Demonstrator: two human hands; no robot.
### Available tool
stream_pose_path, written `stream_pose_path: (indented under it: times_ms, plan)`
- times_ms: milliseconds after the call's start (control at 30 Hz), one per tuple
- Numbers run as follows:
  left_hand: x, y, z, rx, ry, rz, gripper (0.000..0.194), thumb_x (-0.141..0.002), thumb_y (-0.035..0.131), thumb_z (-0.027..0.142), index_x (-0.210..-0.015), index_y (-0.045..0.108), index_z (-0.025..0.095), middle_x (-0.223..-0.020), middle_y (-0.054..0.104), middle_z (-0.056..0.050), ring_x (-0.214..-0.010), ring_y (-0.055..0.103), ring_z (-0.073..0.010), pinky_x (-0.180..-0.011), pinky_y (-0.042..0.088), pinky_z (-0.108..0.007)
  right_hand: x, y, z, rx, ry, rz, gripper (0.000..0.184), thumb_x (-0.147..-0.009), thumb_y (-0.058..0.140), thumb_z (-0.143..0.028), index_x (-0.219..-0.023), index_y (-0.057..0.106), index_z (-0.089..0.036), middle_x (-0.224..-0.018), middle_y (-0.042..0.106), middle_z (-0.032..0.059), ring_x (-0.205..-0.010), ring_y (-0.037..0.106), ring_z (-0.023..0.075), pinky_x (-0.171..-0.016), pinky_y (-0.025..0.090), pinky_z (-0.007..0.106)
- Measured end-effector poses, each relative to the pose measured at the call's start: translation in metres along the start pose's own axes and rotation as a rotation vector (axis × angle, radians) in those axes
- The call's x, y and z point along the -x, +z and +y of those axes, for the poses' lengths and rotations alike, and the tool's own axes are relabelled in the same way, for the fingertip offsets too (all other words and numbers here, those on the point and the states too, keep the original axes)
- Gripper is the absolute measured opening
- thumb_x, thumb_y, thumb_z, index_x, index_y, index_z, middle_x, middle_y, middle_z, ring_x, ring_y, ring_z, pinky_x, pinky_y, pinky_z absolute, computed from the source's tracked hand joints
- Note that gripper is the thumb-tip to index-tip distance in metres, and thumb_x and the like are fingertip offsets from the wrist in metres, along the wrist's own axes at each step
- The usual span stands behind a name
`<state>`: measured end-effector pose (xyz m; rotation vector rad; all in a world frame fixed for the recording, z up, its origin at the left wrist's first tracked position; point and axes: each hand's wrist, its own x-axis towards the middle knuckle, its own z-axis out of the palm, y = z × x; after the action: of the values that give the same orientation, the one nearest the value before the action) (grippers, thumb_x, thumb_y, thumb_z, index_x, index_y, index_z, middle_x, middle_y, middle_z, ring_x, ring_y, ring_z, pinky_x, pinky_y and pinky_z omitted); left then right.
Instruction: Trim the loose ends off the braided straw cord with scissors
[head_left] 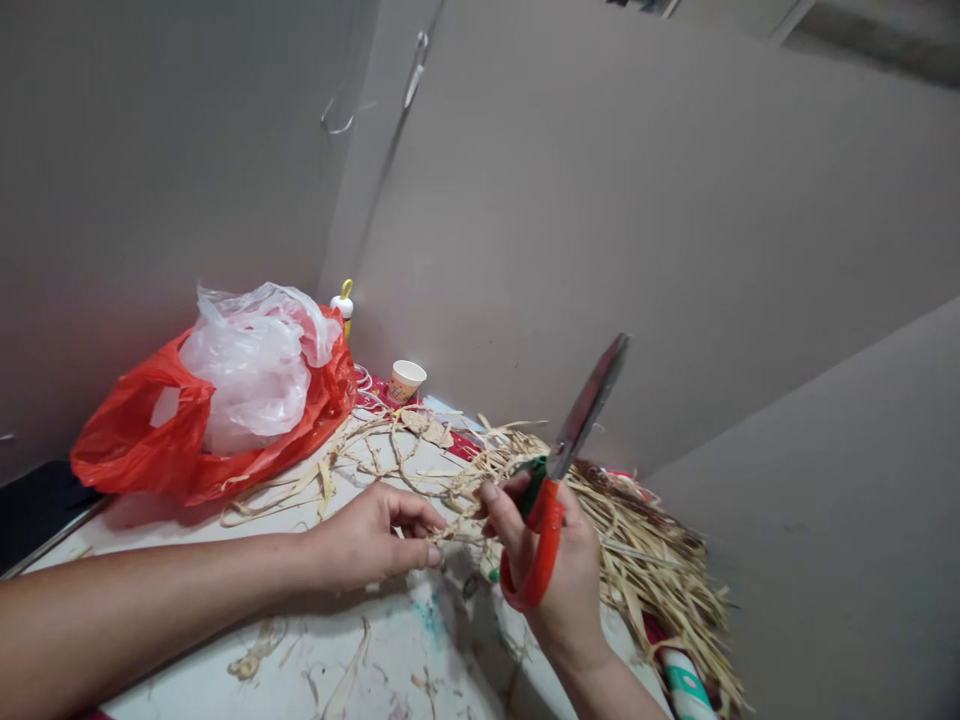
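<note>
My left hand (367, 540) pinches a thin twisted straw cord (459, 527) between thumb and fingertips, just above the table. Close beside it on the right, my right hand (568, 585) has its fingers through the orange handles of a pair of scissors (587, 408), whose blades point up and away. The thumb and forefinger of that hand are also at the cord, but whether they grip it is hard to see. Behind and right of both hands lies a large bundle of dry straw strips (652, 560). Part of a small green object (534, 483) shows behind the right fingers.
On the white table (405, 660) lie straw scraps. A red plastic bag (150, 430) holding a white plastic bag (255, 380) stands at the left. Farther back are a paper cup (407, 380) and a yellow-and-white bottle (343, 304). A white-and-green tube (686, 685) is at lower right. Grey walls enclose the table.
</note>
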<state>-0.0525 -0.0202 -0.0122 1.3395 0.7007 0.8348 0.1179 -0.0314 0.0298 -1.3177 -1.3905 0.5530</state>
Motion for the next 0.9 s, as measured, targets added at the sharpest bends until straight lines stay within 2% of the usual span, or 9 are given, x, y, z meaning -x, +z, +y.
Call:
stream_pose_path:
  times_ms: [100, 233, 333, 400, 567, 667, 733, 900]
  plan:
    - [0.001, 0.001, 0.0, -0.039, 0.009, -0.009, 0.011, -0.071, 0.065, 0.022, -0.078, 0.066, 0.013, -0.063, 0.053, 0.003, -0.059, 0.044, -0.0085, -0.056, 0.033, -0.022, -0.008, -0.01, 0.001, -0.032, -0.016, 0.079, 0.034, -0.07, 0.071, -0.044, -0.082, 0.05, -0.02, -0.062, 0.059, -0.0027, -0.052, 0.057, 0.0124, -0.05, 0.046, 0.024]
    - [0.001, 0.001, 0.002, -0.057, 0.009, 0.043, 0.012, -0.075, 0.061, 0.022, -0.083, 0.065, 0.014, -0.064, 0.055, 0.003, -0.056, 0.044, -0.0081, -0.055, 0.034, -0.022, -0.015, -0.021, -0.003, -0.088, -0.038, 0.14, 0.034, -0.07, 0.072, -0.043, -0.082, 0.05, -0.02, -0.062, 0.06, -0.0022, -0.051, 0.057, 0.0129, -0.048, 0.046, 0.024]
    - [0.001, 0.0, 0.008, -0.071, 0.045, 0.093, 0.01, -0.074, 0.062, 0.02, -0.08, 0.064, 0.014, -0.068, 0.057, 0.002, -0.058, 0.045, -0.0076, -0.056, 0.035, -0.021, -0.015, -0.025, -0.005, -0.066, -0.051, 0.18, 0.034, -0.07, 0.071, -0.043, -0.082, 0.05, -0.02, -0.06, 0.059, -0.0028, -0.048, 0.057, 0.0124, -0.046, 0.044, 0.023]
    - [0.002, 0.0, 0.013, -0.041, 0.05, 0.07, 0.011, -0.072, 0.066, 0.022, -0.079, 0.063, 0.014, -0.067, 0.057, 0.003, -0.06, 0.046, -0.0074, -0.057, 0.035, -0.021, -0.013, -0.025, -0.004, -0.049, -0.053, 0.187, 0.033, -0.071, 0.071, -0.043, -0.083, 0.051, -0.02, -0.06, 0.058, -0.0036, -0.047, 0.056, 0.0119, -0.045, 0.044, 0.023]
    - [0.006, 0.003, 0.016, 0.169, -0.08, -0.148, 0.029, -0.075, 0.066, 0.039, -0.089, 0.065, 0.014, -0.07, 0.062, -0.001, -0.059, 0.05, -0.008, -0.06, 0.038, -0.023, -0.011, -0.022, 0.004, -0.048, -0.038, 0.124, 0.032, -0.072, 0.07, -0.043, -0.084, 0.051, -0.02, -0.062, 0.057, -0.0043, -0.049, 0.056, 0.0118, -0.047, 0.045, 0.024]
    - [0.008, 0.005, 0.014, 0.224, -0.114, -0.225, 0.031, -0.076, 0.065, 0.043, -0.086, 0.068, 0.013, -0.074, 0.064, -0.003, -0.058, 0.05, -0.0074, -0.059, 0.04, -0.022, -0.01, -0.017, 0.006, -0.055, -0.021, 0.084, 0.032, -0.072, 0.07, -0.043, -0.085, 0.051, -0.021, -0.063, 0.056, -0.0043, -0.049, 0.056, 0.0117, -0.047, 0.044, 0.023]
    - [0.009, 0.006, 0.014, 0.23, -0.122, -0.222, 0.03, -0.076, 0.066, 0.042, -0.082, 0.07, 0.013, -0.074, 0.064, -0.003, -0.058, 0.049, -0.0073, -0.056, 0.039, -0.022, -0.009, -0.013, 0.005, -0.078, -0.018, 0.05, 0.031, -0.073, 0.069, -0.042, -0.086, 0.051, -0.021, -0.064, 0.056, -0.0045, -0.05, 0.056, 0.0113, -0.048, 0.045, 0.023]
    - [0.007, 0.005, 0.015, 0.19, -0.123, -0.113, 0.024, -0.069, 0.073, 0.036, -0.075, 0.071, 0.013, -0.067, 0.064, -0.002, -0.049, 0.042, -0.0051, -0.046, 0.031, -0.019, -0.009, -0.007, 0.002, -0.093, 0.057, -0.066, 0.035, -0.071, 0.069, -0.047, -0.084, 0.051, -0.019, -0.064, 0.057, -0.0035, -0.048, 0.054, 0.0107, -0.046, 0.044, 0.023]
